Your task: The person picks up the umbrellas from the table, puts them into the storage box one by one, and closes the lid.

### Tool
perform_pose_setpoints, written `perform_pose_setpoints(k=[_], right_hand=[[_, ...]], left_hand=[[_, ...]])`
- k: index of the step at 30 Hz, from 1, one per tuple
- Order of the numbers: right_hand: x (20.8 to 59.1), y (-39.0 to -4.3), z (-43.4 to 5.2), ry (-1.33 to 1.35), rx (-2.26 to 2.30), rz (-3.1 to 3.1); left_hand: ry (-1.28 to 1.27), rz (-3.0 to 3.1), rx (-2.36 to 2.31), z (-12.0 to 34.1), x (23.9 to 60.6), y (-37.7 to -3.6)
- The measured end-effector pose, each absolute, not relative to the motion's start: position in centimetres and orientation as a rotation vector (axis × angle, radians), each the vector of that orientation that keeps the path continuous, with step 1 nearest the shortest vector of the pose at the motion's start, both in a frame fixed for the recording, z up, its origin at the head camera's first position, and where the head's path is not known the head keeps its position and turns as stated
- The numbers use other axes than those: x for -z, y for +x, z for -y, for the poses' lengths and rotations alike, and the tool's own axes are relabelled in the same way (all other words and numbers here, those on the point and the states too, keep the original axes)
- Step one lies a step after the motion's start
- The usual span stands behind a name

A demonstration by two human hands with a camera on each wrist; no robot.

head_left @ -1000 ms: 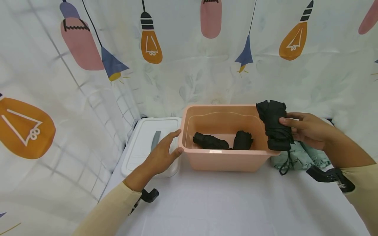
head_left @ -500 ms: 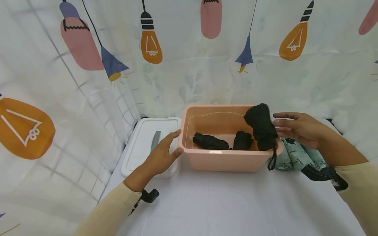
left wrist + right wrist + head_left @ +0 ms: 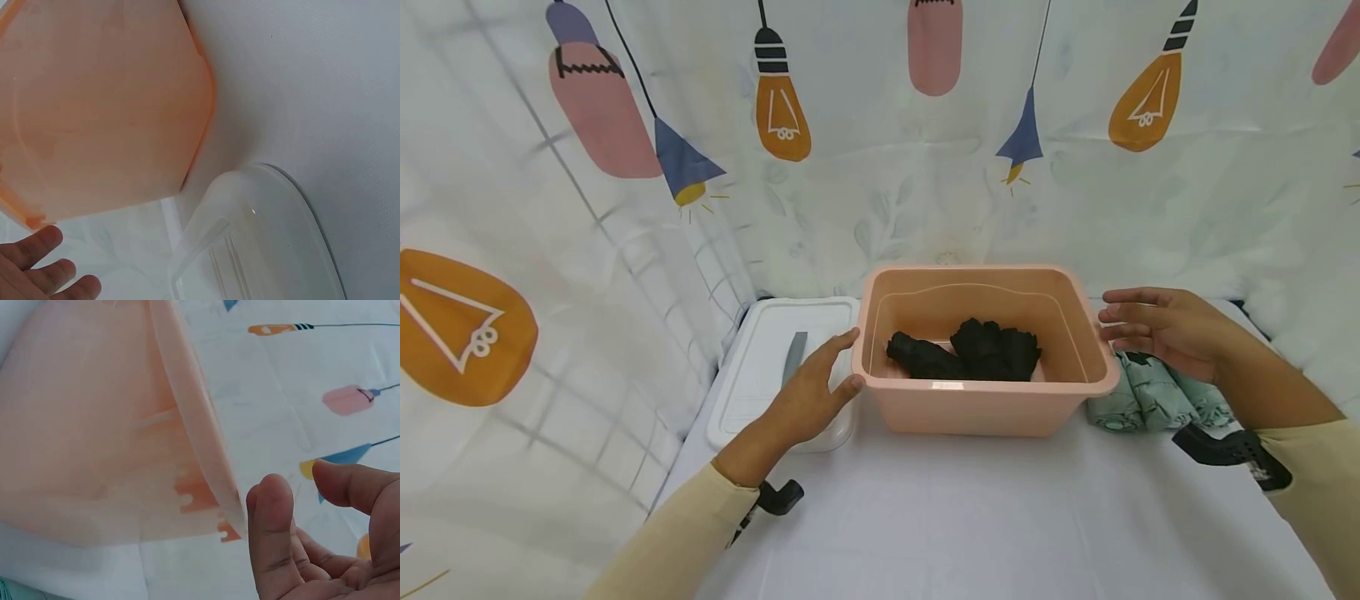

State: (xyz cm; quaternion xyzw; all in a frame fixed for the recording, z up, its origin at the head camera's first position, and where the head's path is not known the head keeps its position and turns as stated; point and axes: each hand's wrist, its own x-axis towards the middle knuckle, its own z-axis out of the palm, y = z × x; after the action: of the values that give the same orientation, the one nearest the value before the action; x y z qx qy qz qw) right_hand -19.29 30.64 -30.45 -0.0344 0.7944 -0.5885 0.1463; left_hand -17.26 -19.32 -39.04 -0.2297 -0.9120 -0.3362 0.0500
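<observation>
Currently, right hand is open and empty at frame right, nearest the green folded umbrellas directly below it; left hand, open-fingered, touches the pink bin.

**Arrangement of bin, lid and folded umbrellas on the table**

We find the bin at the middle of the table, before the curtain. In it lie three folded umbrellas, close together on the floor of the bin. To its left lies the lid, with our left hand on it, fingertips at the bin's left wall. To its right lie further folded umbrellas, beneath our right hand, which hovers just beside the right rim.
</observation>
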Motion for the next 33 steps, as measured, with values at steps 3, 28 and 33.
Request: perform_pose_setpoints(k=[3,28,33], right_hand=[[30.6,-19.3,-30.9,-0.092,1.64,-2.327],[32.8,-18.7,-35.7,-0.11,1.34,-2.423],[33.5,-18.4,-37.3,-0.145,1.254,-2.445]], left_hand=[[-0.695,2.779,1.026,19.4,39.0,-17.3],[-0.697,2.769,1.05,19.4,39.2,-17.3],[-0.706,2.767,1.048,19.3,39.2,-17.3]])
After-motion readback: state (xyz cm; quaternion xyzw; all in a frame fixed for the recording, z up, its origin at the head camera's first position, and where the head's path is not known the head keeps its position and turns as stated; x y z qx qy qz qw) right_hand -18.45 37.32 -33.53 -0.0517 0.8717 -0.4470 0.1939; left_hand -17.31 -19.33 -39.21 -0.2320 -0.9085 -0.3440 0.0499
